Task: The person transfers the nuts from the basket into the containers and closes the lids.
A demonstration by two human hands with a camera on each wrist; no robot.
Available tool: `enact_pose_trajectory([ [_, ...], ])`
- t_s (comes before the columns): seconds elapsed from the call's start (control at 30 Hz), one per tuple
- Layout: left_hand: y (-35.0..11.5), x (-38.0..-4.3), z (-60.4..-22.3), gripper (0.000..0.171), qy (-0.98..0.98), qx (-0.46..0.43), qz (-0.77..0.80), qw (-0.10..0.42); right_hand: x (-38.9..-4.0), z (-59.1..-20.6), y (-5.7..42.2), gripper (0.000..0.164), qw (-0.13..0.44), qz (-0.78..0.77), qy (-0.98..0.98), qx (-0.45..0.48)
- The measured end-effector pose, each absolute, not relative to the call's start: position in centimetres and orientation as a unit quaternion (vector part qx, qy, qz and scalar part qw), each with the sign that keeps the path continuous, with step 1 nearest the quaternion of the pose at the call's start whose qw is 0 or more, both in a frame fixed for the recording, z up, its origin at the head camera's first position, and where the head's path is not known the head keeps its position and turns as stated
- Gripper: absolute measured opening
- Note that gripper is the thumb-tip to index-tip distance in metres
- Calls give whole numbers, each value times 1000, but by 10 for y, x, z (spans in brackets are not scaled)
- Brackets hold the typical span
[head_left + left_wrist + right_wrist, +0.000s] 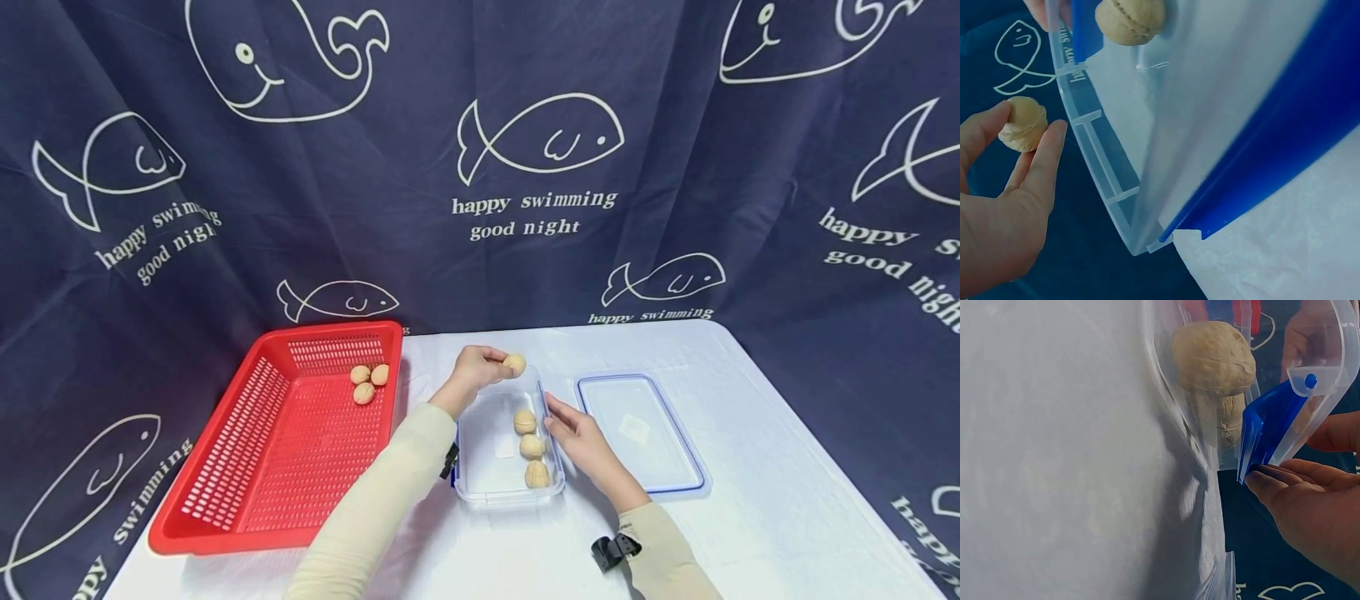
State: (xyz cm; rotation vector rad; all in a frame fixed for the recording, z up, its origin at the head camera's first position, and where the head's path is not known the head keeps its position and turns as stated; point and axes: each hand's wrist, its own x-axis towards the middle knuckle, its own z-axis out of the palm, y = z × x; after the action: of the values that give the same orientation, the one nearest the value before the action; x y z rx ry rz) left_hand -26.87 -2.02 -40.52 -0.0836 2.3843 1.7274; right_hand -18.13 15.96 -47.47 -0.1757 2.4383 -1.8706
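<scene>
The left hand (476,368) pinches a walnut (514,364) by the upper end of the box (486,425), the right hand (583,442) touching its right side.

A small curtained-off nook is all I can make out, and whether it sits in a home or a workroom I can't tell. Dark blue fabric (420,167) hangs behind and along both sides of a white-draped table (495,550), printed with whales (292,67), fish (540,133) and "happy swimming good night", rather like bedroom curtains.
</scene>
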Motion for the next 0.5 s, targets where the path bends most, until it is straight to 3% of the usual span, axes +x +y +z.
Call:
enact_pose_trajectory([
  [0.5, -22, -269, -414, 28, 831, -52, 534, 147, -181, -473, 159, 48, 37, -606, 793, -60],
])
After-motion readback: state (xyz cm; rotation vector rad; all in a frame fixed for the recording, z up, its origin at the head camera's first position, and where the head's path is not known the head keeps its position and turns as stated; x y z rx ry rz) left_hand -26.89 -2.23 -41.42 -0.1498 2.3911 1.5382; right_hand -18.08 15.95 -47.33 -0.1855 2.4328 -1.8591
